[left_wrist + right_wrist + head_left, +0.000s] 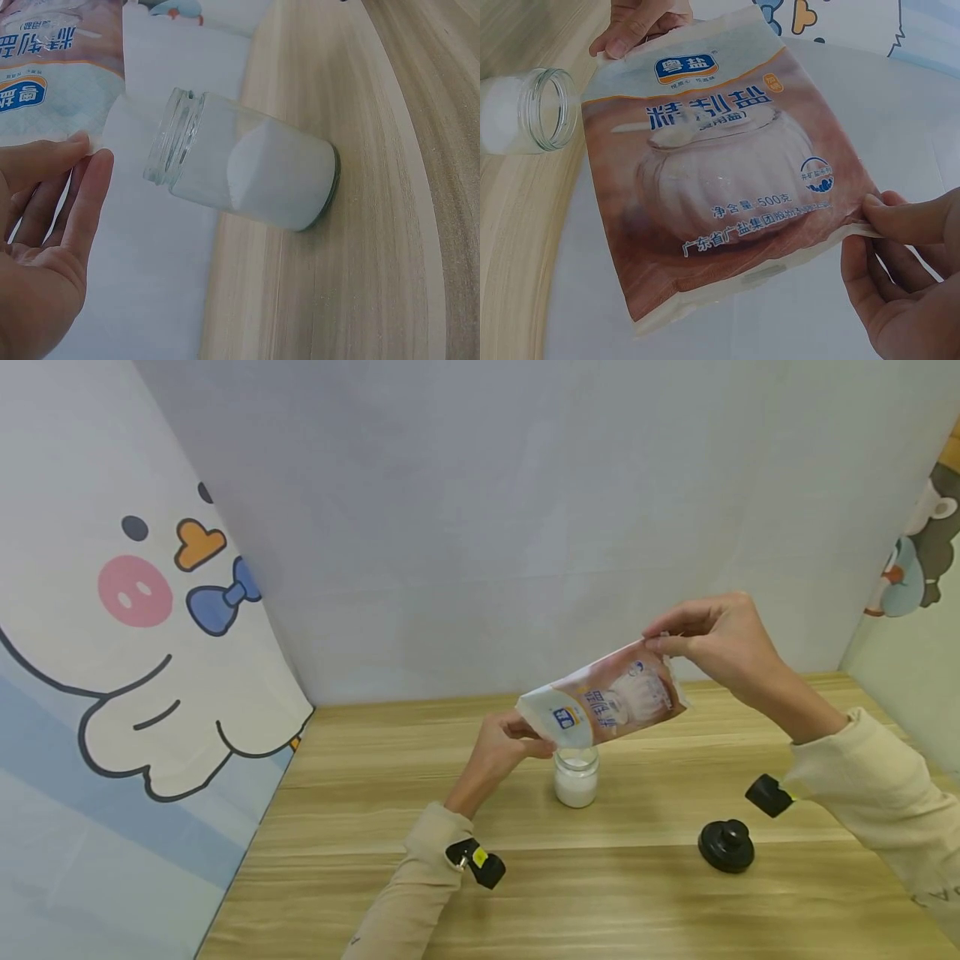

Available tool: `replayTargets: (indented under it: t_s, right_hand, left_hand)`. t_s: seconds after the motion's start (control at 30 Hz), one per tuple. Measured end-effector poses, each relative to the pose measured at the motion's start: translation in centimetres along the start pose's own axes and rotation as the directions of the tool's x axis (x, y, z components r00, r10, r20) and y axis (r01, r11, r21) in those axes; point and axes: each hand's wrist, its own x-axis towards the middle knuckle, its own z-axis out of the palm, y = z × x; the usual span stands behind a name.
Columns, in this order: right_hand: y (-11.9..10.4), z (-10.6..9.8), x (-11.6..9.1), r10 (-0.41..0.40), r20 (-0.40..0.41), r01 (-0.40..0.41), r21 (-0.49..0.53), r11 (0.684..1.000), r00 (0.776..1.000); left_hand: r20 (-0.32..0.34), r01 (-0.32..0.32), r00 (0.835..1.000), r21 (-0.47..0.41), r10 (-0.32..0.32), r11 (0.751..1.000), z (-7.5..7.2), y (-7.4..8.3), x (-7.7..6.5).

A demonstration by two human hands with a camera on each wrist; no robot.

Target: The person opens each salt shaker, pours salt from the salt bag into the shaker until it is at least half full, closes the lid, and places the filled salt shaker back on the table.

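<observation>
A pink and pale-blue salt bag (pixel 607 697) hangs in the air, tilted, between both hands. My left hand (pixel 501 747) pinches its pale-blue end by a corner, between thumb and fingertips. At the opposite, higher end, my right hand (pixel 723 635) pinches another corner. A lidless glass jar (pixel 576 785) stands upright on the table just under the lower end of the bag. Inside it, white salt (pixel 277 176) fills much of the jar, its surface sloped in the left wrist view. The bag looks thin and flat in the right wrist view.
A round black lid (pixel 726 847) with a knob lies on the wooden table (pixel 600 893), right of the jar and nearer to me. Pale cloth walls (pixel 480 527) rise behind and at both sides, with cartoon figures printed on the side ones.
</observation>
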Motion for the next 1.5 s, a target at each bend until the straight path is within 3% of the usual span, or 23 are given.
replayTargets:
  t_s: [0.93,1.5]
  right_hand:
    - [0.62,0.13,0.25,-0.003,0.019,0.003,0.007,1.000,1.000]
    - [0.63,-0.14,0.47,0.000,0.027,0.000,-0.001,1.000,1.000]
  left_hand:
    - [-0.025,0.015,1.000,-0.004,-0.015,1.000,0.14,-0.51,0.34]
    - [-0.004,0.010,1.000,0.003,-0.010,1.000,0.39,-0.31,0.24]
